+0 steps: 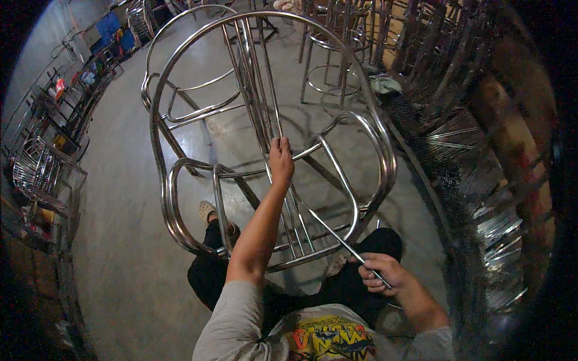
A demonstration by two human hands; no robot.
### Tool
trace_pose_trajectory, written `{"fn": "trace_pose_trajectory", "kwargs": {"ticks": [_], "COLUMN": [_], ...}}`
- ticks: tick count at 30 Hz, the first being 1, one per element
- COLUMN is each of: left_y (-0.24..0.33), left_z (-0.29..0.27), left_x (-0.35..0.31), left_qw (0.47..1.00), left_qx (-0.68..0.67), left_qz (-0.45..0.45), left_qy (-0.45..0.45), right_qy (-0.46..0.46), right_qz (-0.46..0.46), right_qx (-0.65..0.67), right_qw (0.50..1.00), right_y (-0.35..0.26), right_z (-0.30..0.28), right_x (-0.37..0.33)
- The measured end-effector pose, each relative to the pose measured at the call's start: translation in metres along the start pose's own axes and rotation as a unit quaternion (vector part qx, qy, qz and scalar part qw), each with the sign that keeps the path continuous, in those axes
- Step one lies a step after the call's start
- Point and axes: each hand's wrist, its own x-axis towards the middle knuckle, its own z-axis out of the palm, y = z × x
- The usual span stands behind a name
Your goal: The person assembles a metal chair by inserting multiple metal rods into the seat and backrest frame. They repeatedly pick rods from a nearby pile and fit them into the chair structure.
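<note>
A large shiny steel chair frame [180,222] of bent tubes lies across my lap, with several thin slats [256,90] running down its middle. My left hand [280,157] reaches forward and grips one of these slats near the frame's centre. My right hand [379,272] is closed around the near end of a thin steel rod [328,227] that slants up-left toward the slats. My legs in dark trousers show under the frame, one foot in a light sandal [208,210].
Metal stool frames [328,60] stand at the back. Bundles of steel tubes and rods [475,174] are stacked along the right. Wire racks and chair parts [42,174] line the left wall. Bare concrete floor [120,240] lies to my left.
</note>
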Motion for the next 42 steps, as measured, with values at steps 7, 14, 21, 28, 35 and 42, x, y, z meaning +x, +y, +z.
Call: {"fn": "trace_pose_trajectory", "kwargs": {"ticks": [7, 14, 21, 28, 35, 42], "left_y": [0.02, 0.017, -0.022, 0.057, 0.088, 0.074], "left_z": [0.014, 0.012, -0.064, -0.111, -0.133, -0.133], "left_x": [0.047, 0.069, -0.024, -0.142, -0.244, -0.24], "left_qw": [0.996, 1.0, 0.915, 0.823, 0.797, 0.831], "left_qx": [-0.091, 0.001, 0.388, 0.462, 0.49, 0.447], "left_qz": [0.005, -0.012, 0.076, -0.207, -0.066, -0.051], "left_qy": [-0.008, -0.017, 0.081, -0.258, -0.348, -0.328], "right_qy": [0.024, 0.039, 0.137, 0.142, 0.217, 0.257], "right_qz": [-0.032, -0.074, -0.187, -0.2, -0.143, -0.174], "right_qx": [0.02, -0.035, -0.222, -0.657, -0.634, -0.511], "right_qw": [0.999, 0.996, 0.947, 0.713, 0.728, 0.802], "right_y": [-0.023, -0.02, 0.011, -0.015, -0.022, -0.022], "right_z": [0.006, 0.009, 0.009, 0.032, 0.032, 0.029], "right_x": [0.033, 0.054, 0.126, 0.143, 0.181, 0.195]}}
